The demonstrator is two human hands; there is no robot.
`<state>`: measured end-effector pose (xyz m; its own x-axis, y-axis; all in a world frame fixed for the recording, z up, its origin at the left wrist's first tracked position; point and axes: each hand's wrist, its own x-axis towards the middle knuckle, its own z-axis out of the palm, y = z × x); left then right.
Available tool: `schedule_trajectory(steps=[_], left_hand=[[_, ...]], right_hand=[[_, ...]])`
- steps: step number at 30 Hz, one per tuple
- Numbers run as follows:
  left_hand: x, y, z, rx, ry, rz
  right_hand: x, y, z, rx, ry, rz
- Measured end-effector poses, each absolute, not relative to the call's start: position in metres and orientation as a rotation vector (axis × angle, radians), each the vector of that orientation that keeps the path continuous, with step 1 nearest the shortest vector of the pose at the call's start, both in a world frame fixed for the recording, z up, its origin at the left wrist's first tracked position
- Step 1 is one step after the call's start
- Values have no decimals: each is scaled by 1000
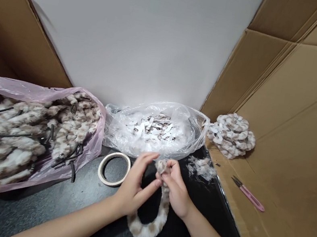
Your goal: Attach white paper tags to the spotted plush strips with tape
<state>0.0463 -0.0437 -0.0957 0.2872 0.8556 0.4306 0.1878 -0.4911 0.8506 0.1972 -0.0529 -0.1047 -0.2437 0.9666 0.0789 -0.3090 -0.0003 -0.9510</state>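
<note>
A fluffy white-and-tan fur strip [146, 231] hangs in a U-shaped loop over the dark table. My right hand [178, 189] pinches its upper end between thumb and fingers, where the fur bunches into a small knob. Opposite it, my left hand [133, 187] has its fingers stretched out and its thumb apart from them. The left thumb tip touches the strip next to my right fingertips. Behind my left hand, the left side of the loop is hidden. A roll of cream tape [101, 168] lies just left of my left hand.
A pink plastic bag [99, 132] of fur strips with black cords stands left. Behind my hands is a clear bag [115, 133] with white tags. At right are a pile of fur loops [232, 135], loose fluff [203, 168] and pink thread snips [250, 196]. Cardboard walls [303, 99] flank the table.
</note>
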Motion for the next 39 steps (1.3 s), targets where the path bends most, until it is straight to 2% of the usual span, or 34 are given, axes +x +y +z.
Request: schedule_trajectory(steps=[3, 6, 11, 13, 15, 24, 30, 35, 39], left_hand=[[54, -48, -103, 1525, 854, 1023], [60, -43, -113, 1088, 790, 1054], [62, -33, -115, 687, 710, 1069], [62, -33, -113, 630, 727, 1023], [62, -34, -113, 624, 723, 976], [60, -34, -120, 890, 664, 795], [63, -36, -119, 801, 631, 839], [64, -35, -122, 783, 677, 869], [64, -35, -122, 831, 684, 818]], right_hand=[[197, -58, -103, -872, -1389, 1373], [206, -49, -90, -1047, -1729, 1225], [219, 13, -55, -1333, -1957, 656], [215, 44, -49, -1583, -2130, 403], [205, 71, -49, -1696, -2191, 330], [171, 103, -73, -1900, -2369, 210], [182, 95, -59, -1878, -2275, 216], [204, 47, -45, -1672, -2204, 229], [218, -10, -57, -1281, -2143, 433]])
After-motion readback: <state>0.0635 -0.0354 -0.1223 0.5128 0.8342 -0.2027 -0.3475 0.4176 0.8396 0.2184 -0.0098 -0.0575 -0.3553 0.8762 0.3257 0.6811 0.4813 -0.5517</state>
